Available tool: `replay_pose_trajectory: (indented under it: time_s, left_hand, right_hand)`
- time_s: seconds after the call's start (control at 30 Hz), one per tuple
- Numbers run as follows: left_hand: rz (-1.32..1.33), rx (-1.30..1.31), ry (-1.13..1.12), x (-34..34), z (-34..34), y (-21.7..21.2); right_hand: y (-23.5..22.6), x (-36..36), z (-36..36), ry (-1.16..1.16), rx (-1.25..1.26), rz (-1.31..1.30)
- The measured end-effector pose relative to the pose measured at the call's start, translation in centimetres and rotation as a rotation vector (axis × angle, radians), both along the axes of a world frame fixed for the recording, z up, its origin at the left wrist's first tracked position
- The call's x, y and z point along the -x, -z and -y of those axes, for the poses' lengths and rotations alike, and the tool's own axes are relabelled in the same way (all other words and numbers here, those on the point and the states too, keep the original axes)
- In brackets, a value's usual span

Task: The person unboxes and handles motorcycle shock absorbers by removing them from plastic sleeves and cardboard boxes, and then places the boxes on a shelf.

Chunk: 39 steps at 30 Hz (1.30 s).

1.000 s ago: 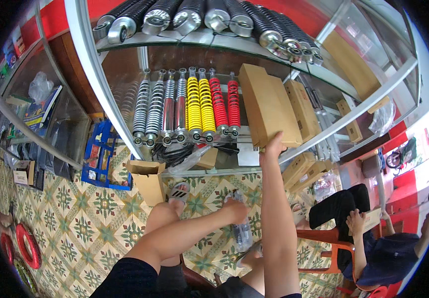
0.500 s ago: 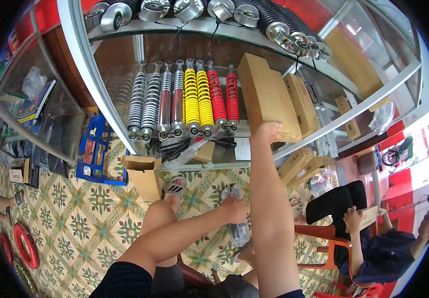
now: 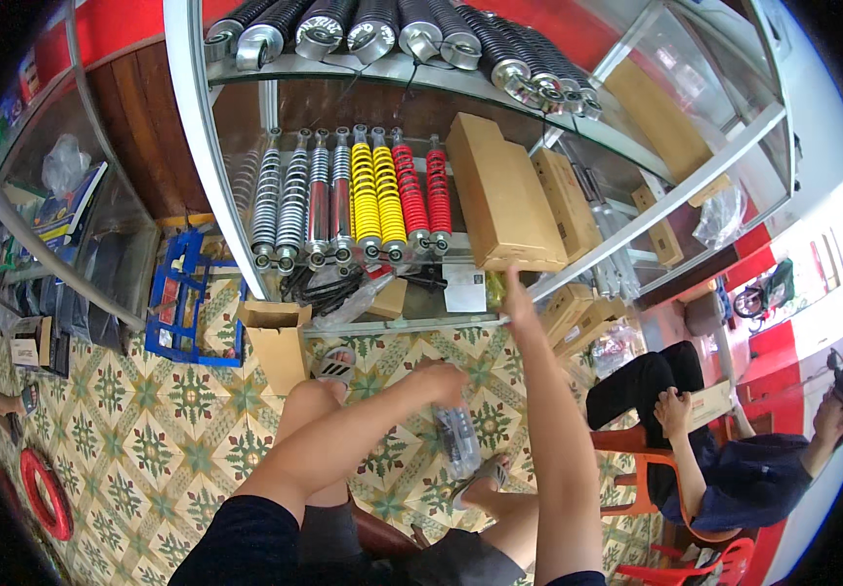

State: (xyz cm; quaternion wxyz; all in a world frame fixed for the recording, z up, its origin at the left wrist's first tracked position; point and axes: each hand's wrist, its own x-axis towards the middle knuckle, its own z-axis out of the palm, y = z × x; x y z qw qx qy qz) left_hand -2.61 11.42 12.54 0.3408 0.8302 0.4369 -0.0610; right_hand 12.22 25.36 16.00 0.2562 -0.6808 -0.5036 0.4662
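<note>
The person's hands are apart; the left hand (image 3: 441,383) is closed on a clear plastic bag (image 3: 458,444) with dark contents, hanging below it above the patterned tile floor (image 3: 187,420); the right hand (image 3: 521,298) touches the near end of a long brown cardboard box (image 3: 504,210), though whether its fingers grip cannot be told; this box lies just beyond the right hand, in a glass cabinet (image 3: 206,146) with a pale frame; beyond the hands, left of the box, silver, yellow and red shock absorbers (image 3: 364,195) line up; left of the left hand, an open carton (image 3: 278,361) stands near a blue rack (image 3: 172,337); to the right of the right hand, a seated co-worker (image 3: 753,479) holds a small box (image 3: 709,403).
</note>
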Motion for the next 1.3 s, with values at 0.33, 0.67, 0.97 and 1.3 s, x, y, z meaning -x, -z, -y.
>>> replay_pose_trajectory:
  time_s: [0.33,0.67,0.97,1.3]
  left_hand:
    - [0.294,-0.06,0.013,-2.8,3.0,2.6]
    - [0.391,-0.25,0.005,-8.0,11.5,-2.5]
    - [0.844,-0.467,-0.771,5.9,10.1,-2.7]
    - [-0.218,-0.327,-1.147,28.3,6.4,8.9]
  right_hand:
    - [9.4,-10.1,30.9,-0.594,0.171,0.038]
    - [10.4,-11.8,34.0,-0.309,-0.026,0.186]
    - [9.4,-11.7,34.5,-0.359,-0.192,0.179]
    - [11.3,-12.9,31.1,-0.306,-0.168,0.305]
